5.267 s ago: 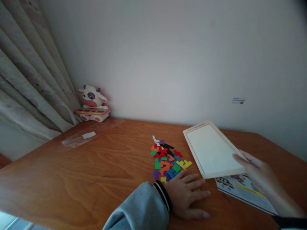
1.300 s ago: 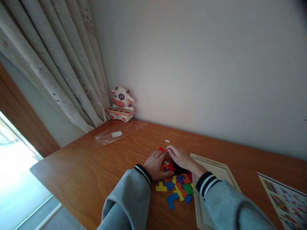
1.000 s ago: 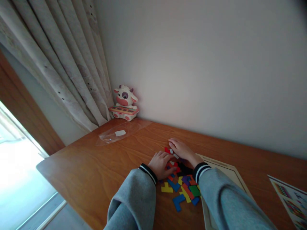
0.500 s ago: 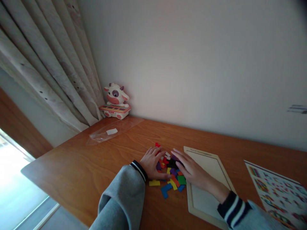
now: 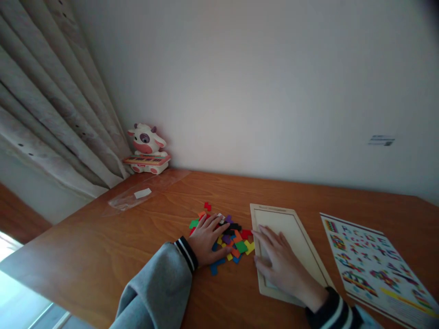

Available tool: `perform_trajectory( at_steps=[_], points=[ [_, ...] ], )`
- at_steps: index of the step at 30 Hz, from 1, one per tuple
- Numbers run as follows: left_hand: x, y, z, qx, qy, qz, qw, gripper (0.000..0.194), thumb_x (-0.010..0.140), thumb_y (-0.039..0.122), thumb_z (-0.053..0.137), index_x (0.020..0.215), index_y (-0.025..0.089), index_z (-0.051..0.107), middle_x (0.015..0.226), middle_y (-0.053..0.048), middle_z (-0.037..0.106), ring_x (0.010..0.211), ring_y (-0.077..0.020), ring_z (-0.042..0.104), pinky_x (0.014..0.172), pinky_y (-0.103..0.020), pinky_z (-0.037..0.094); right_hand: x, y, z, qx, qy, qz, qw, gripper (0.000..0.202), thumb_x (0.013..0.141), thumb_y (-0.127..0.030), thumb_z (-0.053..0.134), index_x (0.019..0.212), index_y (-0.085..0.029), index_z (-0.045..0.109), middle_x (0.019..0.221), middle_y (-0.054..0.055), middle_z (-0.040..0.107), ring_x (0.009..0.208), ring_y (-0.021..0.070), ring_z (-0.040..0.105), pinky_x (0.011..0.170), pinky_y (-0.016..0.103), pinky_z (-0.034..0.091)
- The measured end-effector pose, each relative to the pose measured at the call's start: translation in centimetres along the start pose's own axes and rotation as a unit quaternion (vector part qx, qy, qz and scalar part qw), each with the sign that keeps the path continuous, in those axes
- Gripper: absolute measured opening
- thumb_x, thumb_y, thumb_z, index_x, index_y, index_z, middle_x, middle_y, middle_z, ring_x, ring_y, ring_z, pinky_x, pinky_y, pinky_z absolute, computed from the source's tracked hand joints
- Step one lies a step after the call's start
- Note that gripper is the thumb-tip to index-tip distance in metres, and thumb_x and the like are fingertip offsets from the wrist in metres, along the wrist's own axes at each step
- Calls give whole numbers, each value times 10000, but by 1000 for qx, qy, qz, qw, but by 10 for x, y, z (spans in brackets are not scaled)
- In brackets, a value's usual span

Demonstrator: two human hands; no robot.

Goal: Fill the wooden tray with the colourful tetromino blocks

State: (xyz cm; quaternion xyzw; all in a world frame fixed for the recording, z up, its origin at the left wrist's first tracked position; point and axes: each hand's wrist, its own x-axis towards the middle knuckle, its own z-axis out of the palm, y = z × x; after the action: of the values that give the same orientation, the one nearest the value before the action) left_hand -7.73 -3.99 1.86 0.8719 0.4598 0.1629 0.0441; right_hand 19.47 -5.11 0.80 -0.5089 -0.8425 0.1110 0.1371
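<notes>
A loose heap of colourful flat puzzle pieces (image 5: 242, 247) lies on the wooden table, in red, orange, yellow, green, blue, purple and black. My left hand (image 5: 210, 238) rests over the left part of the heap, fingers spread, covering some pieces. My right hand (image 5: 279, 256) is over the left side of a shallow wooden puzzle tray (image 5: 302, 237), with its fingers stretched out and nothing visible in them. Whether it touches the tray floor I cannot tell. A small red piece (image 5: 207, 206) lies apart behind the heap.
Right of the tray lies a printed pattern sheet (image 5: 373, 265). A clear plastic bag (image 5: 126, 199) with a white label lies at the back left. Behind it stands a cow toy with a keyboard (image 5: 147, 148), beside the curtain (image 5: 61, 96) and the wall.
The view has turned to the right. My right hand has moved off the pieces onto the tray. My left hand has shifted over the heap, and the pieces there lie differently.
</notes>
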Motion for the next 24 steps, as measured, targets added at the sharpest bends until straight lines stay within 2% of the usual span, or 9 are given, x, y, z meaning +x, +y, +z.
perform_trajectory(
  at_steps=[4, 8, 11, 14, 16, 20, 24],
  points=[
    [3, -3, 4, 9, 5, -1, 1000, 552, 937, 542, 475, 1396, 236, 497, 1475, -120, 464, 1388, -324, 387, 1141, -567, 303, -2, -8, 3, -22, 50, -7, 998, 502, 836, -215, 516, 1333, -190, 585, 1462, 158, 485, 1374, 337, 402, 1133, 631, 241],
    [4, -6, 4, 14, 13, 0, 1000, 513, 950, 495, 481, 1395, 240, 496, 1465, -105, 479, 1367, -300, 417, 1138, -536, 331, 5, -20, 10, -39, 85, -46, 995, 417, 863, -193, 518, 1258, -234, 645, 1409, 148, 534, 1321, 338, 455, 1118, 637, 249],
    [5, -9, 3, 18, 17, -9, 1000, 504, 951, 477, 492, 1387, 227, 505, 1437, -112, 507, 1345, -299, 442, 1128, -535, 346, 14, -29, 12, -46, 97, -56, 993, 352, 898, -196, 522, 1218, -223, 667, 1314, 160, 594, 1221, 337, 530, 1066, 612, 334],
    [6, -14, 2, 15, 35, -26, 999, 468, 944, 472, 518, 1347, 235, 546, 1378, -101, 562, 1284, -284, 502, 1086, -501, 405, 19, -35, 10, -24, 87, -81, 993, 311, 920, -196, 530, 1200, -224, 664, 1200, 126, 651, 1078, 299, 599, 973, 525, 445],
    [7, -17, 2, 12, 51, -39, 998, 428, 936, 472, 540, 1301, 254, 586, 1330, -84, 601, 1231, -271, 542, 1046, -469, 447, 18, -34, 8, -3, 91, -90, 992, 295, 928, -221, 535, 1197, -228, 656, 1163, 107, 669, 1028, 283, 615, 935, 492, 471],
    [10, -22, 2, 12, 59, -38, 997, 325, 944, 431, 552, 1197, 254, 655, 1220, -65, 675, 1122, -250, 612, 995, -433, 482, 8, -25, 6, 10, 113, -62, 992, 277, 941, -303, 516, 1141, -220, 688, 1177, 114, 682, 1074, 309, 610, 972, 525, 439],
    [11, -23, 2, 12, 70, -20, 997, 270, 976, 368, 507, 1141, 240, 678, 1079, -59, 727, 997, -221, 659, 916, -381, 525, -2, -25, 11, 37, 108, -59, 992, 392, 932, -426, 521, 1240, -223, 652, 1325, 123, 617, 1199, 322, 558, 1013, 522, 436]
  ],
)
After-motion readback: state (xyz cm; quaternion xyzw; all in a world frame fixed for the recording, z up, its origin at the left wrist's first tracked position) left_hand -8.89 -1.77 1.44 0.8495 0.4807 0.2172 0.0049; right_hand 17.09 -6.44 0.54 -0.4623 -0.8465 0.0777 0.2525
